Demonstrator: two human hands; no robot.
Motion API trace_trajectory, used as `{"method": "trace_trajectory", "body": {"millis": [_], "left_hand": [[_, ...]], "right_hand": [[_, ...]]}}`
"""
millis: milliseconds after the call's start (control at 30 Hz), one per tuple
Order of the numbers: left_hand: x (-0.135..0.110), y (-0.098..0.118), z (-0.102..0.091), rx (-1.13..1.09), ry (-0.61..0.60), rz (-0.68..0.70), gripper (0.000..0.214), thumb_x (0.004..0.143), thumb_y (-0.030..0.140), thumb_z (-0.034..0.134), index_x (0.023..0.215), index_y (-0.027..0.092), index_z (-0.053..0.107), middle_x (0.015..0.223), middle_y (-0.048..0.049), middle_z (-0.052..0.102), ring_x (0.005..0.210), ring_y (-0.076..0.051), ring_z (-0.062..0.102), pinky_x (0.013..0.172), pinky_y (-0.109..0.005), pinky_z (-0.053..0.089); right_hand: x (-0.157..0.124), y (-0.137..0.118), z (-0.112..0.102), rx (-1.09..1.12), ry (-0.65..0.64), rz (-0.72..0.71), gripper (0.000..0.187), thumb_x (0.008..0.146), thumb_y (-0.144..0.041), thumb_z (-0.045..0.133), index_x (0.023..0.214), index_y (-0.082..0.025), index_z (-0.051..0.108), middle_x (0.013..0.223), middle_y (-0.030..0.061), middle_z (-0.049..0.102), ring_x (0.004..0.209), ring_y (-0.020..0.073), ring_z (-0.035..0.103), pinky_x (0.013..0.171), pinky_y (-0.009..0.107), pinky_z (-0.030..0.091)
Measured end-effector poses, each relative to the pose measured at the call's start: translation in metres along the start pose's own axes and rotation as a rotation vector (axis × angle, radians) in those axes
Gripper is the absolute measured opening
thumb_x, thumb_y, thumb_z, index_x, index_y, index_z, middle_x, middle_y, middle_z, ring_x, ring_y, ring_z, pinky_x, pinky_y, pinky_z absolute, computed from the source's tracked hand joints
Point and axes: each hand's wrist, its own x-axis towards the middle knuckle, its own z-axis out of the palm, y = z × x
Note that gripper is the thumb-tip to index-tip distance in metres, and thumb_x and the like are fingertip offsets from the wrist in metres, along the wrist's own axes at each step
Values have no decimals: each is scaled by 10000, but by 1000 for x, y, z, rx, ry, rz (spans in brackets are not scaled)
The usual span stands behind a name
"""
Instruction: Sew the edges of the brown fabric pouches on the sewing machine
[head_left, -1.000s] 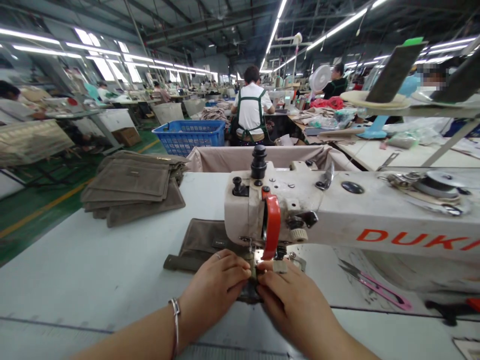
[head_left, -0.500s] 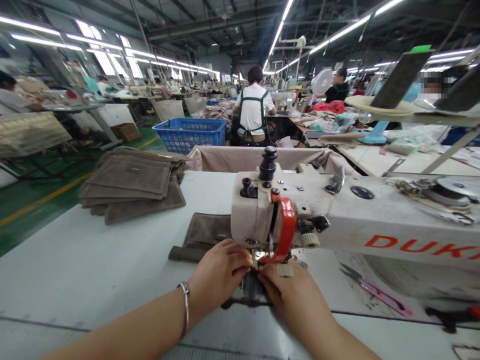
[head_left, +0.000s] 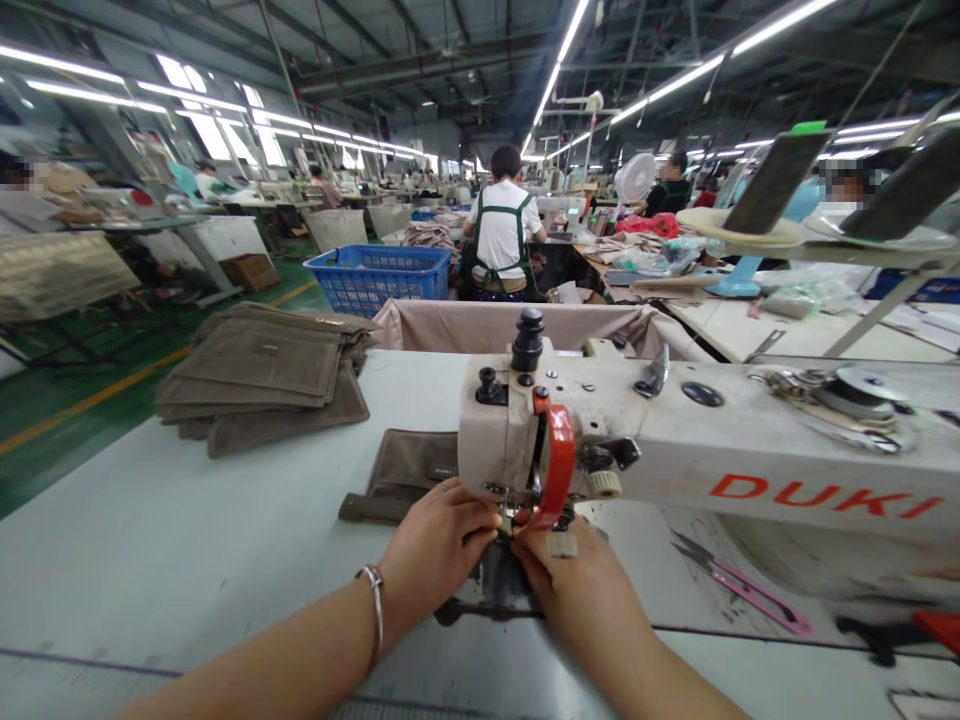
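My left hand (head_left: 442, 535) is closed in a pinch at the sewing machine's presser foot (head_left: 508, 515), on the near edge of a grey-brown fabric piece (head_left: 409, 462). This piece bears a small dark label and runs under the machine head, partly hidden by my left hand. Opposite, my right hand (head_left: 581, 575) pinches at the same spot, fingertips close to the left ones; the bit of fabric between them is small and mostly covered. An orange-red guard (head_left: 556, 465) curves down over the right fingers. The white sewing machine (head_left: 637, 420) reaches in from the right.
A stack of grey-brown fabric pieces (head_left: 262, 370) lies at the table's left. Pink-handled thread snips (head_left: 742, 585) rest under the machine arm. Behind the table are a cloth-lined bin (head_left: 450, 325), a blue basket (head_left: 379, 280) and a seated person (head_left: 504, 225). Thread cones (head_left: 776, 180) stand right.
The camera view has shifted slightly, so the machine appears lower and further left. Both hands stay pinched at the presser foot, with only slight finger movement.
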Motion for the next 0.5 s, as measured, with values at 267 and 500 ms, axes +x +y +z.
{"method": "trace_trajectory", "body": {"millis": [267, 500], "left_hand": [[1, -1, 6, -17, 23, -34, 205, 772, 34, 729, 849, 223, 726, 895, -6, 717, 882, -206, 635, 852, -335, 507], [0, -2, 7, -4, 25, -31, 194, 776, 34, 732, 819, 222, 715, 889, -3, 715, 885, -212, 632, 850, -343, 499]], "right_hand": [[0, 0, 3, 7, -2, 70, 208, 827, -58, 626, 962, -200, 694, 958, 72, 688, 894, 237, 610, 808, 327, 524], [0, -2, 1, 1, -9, 57, 215, 812, -38, 640, 942, -202, 693, 961, 69, 690, 895, 237, 612, 806, 321, 519]]}}
